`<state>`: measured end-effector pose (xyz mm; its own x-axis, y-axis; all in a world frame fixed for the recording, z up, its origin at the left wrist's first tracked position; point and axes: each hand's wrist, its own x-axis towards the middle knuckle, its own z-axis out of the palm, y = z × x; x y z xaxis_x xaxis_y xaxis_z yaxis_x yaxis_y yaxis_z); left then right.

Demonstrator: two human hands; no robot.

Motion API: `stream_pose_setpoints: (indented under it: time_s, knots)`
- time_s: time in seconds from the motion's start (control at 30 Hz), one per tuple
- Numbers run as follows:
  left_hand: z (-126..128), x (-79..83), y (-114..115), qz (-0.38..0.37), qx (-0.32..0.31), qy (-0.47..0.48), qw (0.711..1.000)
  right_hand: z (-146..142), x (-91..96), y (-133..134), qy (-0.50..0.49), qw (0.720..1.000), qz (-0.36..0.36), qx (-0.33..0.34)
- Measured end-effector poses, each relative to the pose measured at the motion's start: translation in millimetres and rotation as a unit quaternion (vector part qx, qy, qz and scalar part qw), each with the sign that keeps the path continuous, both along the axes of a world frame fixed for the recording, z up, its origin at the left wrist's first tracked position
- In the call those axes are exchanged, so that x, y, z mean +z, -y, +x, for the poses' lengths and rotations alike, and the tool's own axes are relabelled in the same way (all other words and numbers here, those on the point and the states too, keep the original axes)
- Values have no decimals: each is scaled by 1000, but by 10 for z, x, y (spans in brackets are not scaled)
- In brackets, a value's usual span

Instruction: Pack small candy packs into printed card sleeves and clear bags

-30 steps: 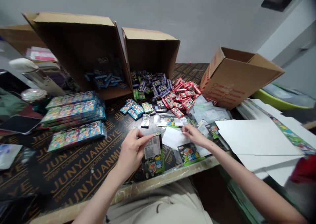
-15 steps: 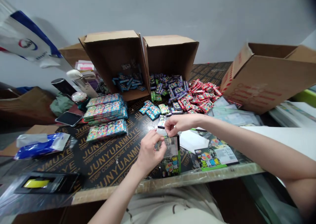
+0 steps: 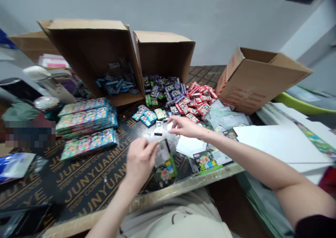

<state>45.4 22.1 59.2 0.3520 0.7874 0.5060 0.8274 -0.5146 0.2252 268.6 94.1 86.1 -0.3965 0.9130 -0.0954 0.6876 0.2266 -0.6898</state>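
My left hand [image 3: 141, 158] is closed, its thumb and fingers pinching the upper left edge of a black-and-green printed packet [image 3: 165, 170], which is tilted up off the table. My right hand [image 3: 185, 127] is beyond it, fingers curled in a pinch over crumpled clear plastic [image 3: 168, 137]; what they hold, if anything, is hard to make out. A small white-and-black sachet [image 3: 158, 128] lies just left of the right fingertips. Blue sachets [image 3: 147, 117] and a green sachet [image 3: 160, 113] lie behind it. White paper sheets [image 3: 191, 146] rest below the right wrist.
Two open cartons [image 3: 168, 37] at the back hold blue and purple sachets, with red sachets [image 3: 198, 96] spilling beside them. Stacked sachet packs [image 3: 88, 121] stand left. Another printed packet [image 3: 207, 161] lies at the table edge [image 3: 199, 180]. A third carton [image 3: 252, 80] stands right.
The view has swung to the right. My right hand has come away from the top of the printed packet, while my left hand still grips it, now more tilted.
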Motion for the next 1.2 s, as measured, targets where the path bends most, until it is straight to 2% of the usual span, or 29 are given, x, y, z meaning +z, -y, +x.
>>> stream_pose_setpoints:
  time_s: [0.07,0.13,0.17,0.23,0.3,0.37,0.5,0.6,0.67,0.77,0.87,0.97,1.07,1.13,1.2]
  knots:
    - [-245,-57,-55,-17,58,-47,997,416,-148,78,47,993,61,-94]
    - [-463,-156,-120,-51,91,-130,986,836,-329,218,98,979,73,-162]
    - [-533,-215,-151,-67,84,-155,982,1009,-433,305,115,974,66,-182]
    - [-569,-332,-204,-113,27,-181,977,1235,-660,483,135,967,53,-208]
    - [-475,-430,-246,-178,-60,-186,964,1301,-884,630,139,964,53,-223]
    - [-315,-499,-274,-249,-131,-192,940,1264,-1069,730,134,960,67,-235]
    - [-70,-535,-294,-327,-190,-189,906,1145,-1265,841,126,951,119,-257]
    - [-49,-449,-311,-384,-192,-155,890,1120,-1315,885,125,948,150,-253]
    - [-87,-330,-333,-393,-184,-93,896,1117,-1337,895,128,946,162,-249]
    - [-164,-115,-359,-301,-148,60,940,1111,-1368,883,134,943,174,-249]
    - [-216,5,-346,-240,-117,178,947,1112,-1388,869,138,940,183,-253]
    - [-231,-38,-288,-257,-102,246,929,1129,-1373,873,129,937,195,-259]
    - [-220,-144,-201,-273,-71,297,912,1083,-1272,883,99,931,223,-272]
    - [-197,-187,-138,-276,-51,338,898,952,-1140,873,50,914,261,-306]
    - [-157,-201,-81,-275,-38,379,883,714,-961,842,-41,889,294,-349]
